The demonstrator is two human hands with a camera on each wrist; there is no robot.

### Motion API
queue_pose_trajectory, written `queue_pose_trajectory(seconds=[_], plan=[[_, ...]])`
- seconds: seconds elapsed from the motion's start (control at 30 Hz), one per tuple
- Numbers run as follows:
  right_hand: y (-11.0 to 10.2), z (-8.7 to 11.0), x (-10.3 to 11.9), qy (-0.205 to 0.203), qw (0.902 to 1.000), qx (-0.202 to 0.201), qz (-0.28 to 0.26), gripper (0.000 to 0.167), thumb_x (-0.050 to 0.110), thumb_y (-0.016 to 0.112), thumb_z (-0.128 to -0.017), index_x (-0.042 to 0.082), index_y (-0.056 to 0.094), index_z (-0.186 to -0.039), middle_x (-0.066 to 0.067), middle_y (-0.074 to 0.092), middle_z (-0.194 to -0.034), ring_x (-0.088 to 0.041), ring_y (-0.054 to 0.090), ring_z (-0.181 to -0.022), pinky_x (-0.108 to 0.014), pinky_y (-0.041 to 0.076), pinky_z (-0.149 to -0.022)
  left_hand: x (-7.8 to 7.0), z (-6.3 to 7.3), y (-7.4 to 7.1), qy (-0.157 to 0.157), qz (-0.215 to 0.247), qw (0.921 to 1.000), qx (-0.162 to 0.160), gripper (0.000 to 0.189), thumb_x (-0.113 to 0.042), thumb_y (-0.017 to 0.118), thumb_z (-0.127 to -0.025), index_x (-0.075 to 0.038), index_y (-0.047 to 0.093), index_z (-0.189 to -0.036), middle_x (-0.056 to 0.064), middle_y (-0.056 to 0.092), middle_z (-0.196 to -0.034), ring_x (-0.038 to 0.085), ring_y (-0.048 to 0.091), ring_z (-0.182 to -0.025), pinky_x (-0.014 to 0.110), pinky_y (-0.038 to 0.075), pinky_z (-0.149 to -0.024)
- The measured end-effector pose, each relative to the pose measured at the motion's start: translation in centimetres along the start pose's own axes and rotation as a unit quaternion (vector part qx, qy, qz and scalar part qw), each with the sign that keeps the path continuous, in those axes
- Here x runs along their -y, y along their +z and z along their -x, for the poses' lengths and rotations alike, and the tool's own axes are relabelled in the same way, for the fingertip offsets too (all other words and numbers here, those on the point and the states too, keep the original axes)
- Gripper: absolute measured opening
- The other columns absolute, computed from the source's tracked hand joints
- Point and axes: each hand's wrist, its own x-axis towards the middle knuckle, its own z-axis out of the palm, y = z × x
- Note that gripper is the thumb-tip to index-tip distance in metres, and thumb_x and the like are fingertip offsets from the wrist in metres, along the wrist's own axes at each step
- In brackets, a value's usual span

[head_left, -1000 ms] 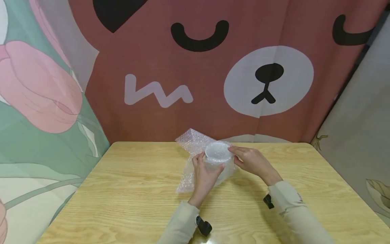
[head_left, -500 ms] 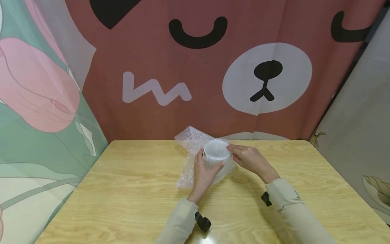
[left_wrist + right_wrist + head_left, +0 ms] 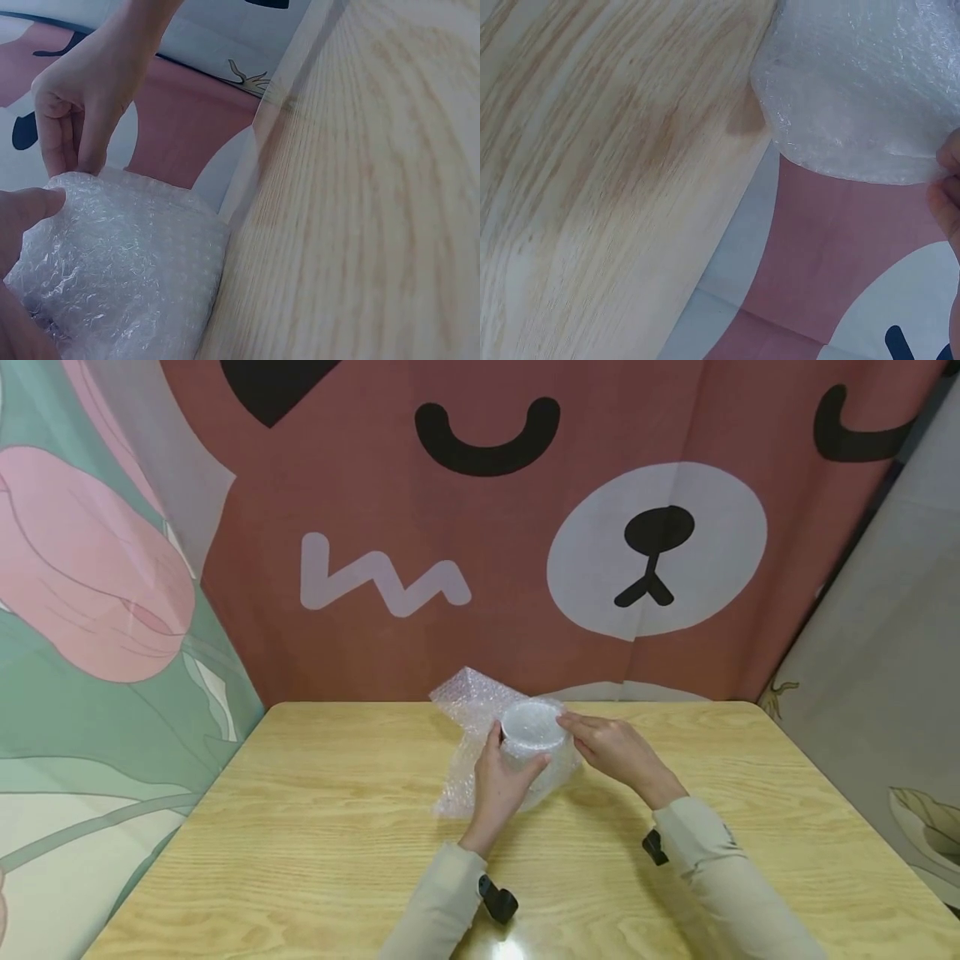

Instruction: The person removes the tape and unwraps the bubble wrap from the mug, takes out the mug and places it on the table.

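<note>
Near the desk's far edge (image 3: 360, 710), the left hand (image 3: 498, 785) gripped a round container (image 3: 532, 727) while the right hand (image 3: 618, 756) pinched its bubble wrap (image 3: 476, 706), apparently adjusting it, the next move seemingly needing steady support.

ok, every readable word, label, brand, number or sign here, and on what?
None readable: no text on the crumpled clear bubble wrap or pale wooden table.
The pale zigzag on the brown bear-print cloth resembles an "m", but looks like drawing.
Black wrist devices: any marking too small to read.
</note>
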Motion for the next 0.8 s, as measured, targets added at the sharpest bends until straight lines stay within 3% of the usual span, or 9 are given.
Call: queue_pose_trajectory(seconds=[0.4,0.6,0.8], plan=[[0.4,0.18,-0.03,-0.006,0.9994,-0.033,-0.002,0.035,-0.004,0.076,-0.076,-0.004,0.07,-0.111,-0.019,0.07,-0.103,-0.03,0.07,-0.082,-0.037,0.057,-0.061,0.0,0.14,-0.07,-0.026,0.018,0.9995,0.009,0.091,-0.028,0.084,-0.074,0.008,0.037,-0.143,0.024,0.05,-0.137,0.036,0.049,-0.125,0.047,0.038,-0.104],[0.69,0.42,-0.16,-0.016,0.9985,-0.052,-0.007,0.037,-0.006,0.076,-0.074,-0.004,0.069,-0.11,-0.019,0.07,-0.1,-0.03,0.07,-0.079,-0.036,0.057,-0.058,-0.04,0.3,0.04,-0.022,0.018,0.9996,0.001,0.09,-0.027,0.084,-0.073,0.009,0.039,-0.142,0.024,0.052,-0.135,0.036,0.05,-0.123,0.046,0.04,-0.103],[0.8,-0.01,-0.13,0.006,0.996,-0.083,-0.031,0.032,-0.009,0.074,-0.075,-0.005,0.071,-0.107,-0.019,0.071,-0.098,-0.03,0.07,-0.08,-0.037,0.057,-0.061,-0.12,0.27,0.0,-0.013,0.012,0.9998,-0.008,0.088,-0.027,0.085,-0.073,0.007,0.041,-0.141,0.023,0.055,-0.132,0.036,0.054,-0.118,0.047,0.042,-0.1]])
